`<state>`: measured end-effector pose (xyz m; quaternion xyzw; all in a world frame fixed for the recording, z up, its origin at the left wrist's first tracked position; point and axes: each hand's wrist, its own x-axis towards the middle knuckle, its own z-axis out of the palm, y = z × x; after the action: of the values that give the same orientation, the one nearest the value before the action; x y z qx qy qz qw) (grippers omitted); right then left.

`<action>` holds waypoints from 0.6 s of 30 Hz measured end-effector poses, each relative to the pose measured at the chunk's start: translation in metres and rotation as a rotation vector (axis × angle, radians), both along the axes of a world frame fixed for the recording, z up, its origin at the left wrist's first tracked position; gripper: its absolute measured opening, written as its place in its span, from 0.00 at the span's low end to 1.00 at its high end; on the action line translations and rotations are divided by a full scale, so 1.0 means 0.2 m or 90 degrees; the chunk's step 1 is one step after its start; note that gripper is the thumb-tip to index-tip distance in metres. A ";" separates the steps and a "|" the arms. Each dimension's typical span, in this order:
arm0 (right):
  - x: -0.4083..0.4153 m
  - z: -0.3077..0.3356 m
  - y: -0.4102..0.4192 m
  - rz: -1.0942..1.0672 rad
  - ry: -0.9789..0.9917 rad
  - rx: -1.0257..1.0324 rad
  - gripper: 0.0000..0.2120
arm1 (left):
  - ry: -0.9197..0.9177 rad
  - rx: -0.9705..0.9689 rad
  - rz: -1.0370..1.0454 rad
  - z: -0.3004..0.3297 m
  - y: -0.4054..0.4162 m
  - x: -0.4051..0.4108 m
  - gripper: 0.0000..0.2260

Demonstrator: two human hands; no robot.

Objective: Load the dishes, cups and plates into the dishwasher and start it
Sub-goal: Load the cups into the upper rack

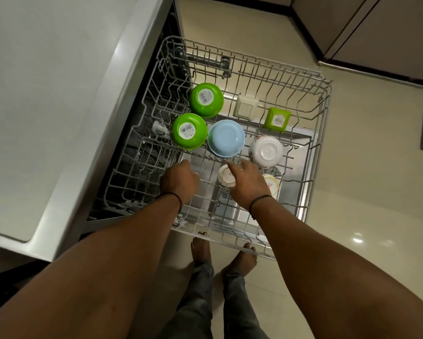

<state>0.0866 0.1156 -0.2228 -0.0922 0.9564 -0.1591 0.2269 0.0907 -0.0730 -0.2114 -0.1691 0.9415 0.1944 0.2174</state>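
Observation:
The dishwasher's upper wire rack (310,133) is pulled out over the open door. Upside down in it sit two green bowls (206,100) (189,131), a light blue bowl (226,138), a white flowered bowl (266,151), a cream square dish (245,106) and a green square cup (277,119). My right hand (248,183) rests over a small white cup (225,177), fingers spread and touching it; a second cream cup (271,184) lies beside my wrist. My left hand (179,181) is curled on the rack wires, fingers closed.
The dishwasher's grey top (46,94) fills the left side. The lower rack (137,167) shows in the dark opening below. My bare feet (200,250) stand on the cream tiled floor just under the rack's front edge. Dark cabinets (376,33) line the back right.

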 end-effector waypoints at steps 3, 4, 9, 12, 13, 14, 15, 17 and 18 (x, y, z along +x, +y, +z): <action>0.00 0.10 0.02 0.002 0.031 0.010 0.32 | 0.051 -0.055 -0.075 0.08 0.01 -0.01 0.16; 0.00 0.14 0.04 0.004 0.045 0.017 0.32 | 0.066 -0.074 -0.109 0.12 0.01 0.00 0.17; 0.04 0.39 0.12 -0.006 0.068 0.038 0.31 | 0.087 -0.081 -0.218 0.31 0.03 0.04 0.22; 0.06 0.58 0.17 -0.013 0.089 0.060 0.32 | 0.121 -0.085 -0.235 0.50 0.05 0.09 0.21; 0.05 0.67 0.17 -0.012 0.108 0.058 0.32 | 0.148 -0.100 -0.237 0.58 0.04 0.11 0.22; 0.05 0.74 0.18 -0.008 0.123 0.054 0.33 | 0.160 -0.114 -0.241 0.65 0.04 0.13 0.23; 0.05 0.83 0.18 0.001 0.138 0.047 0.34 | 0.185 -0.126 -0.234 0.73 0.04 0.17 0.25; 0.05 0.98 0.16 0.032 0.160 0.035 0.35 | 0.225 -0.132 -0.210 0.88 0.03 0.21 0.28; 0.03 1.01 0.16 0.034 0.170 0.030 0.35 | 0.236 -0.133 -0.206 0.93 0.04 0.20 0.28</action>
<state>0.0927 0.1473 -0.0203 -0.1327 0.9788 -0.1165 0.1041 0.1315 -0.0654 -0.0260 0.0006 0.9949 0.0867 0.0511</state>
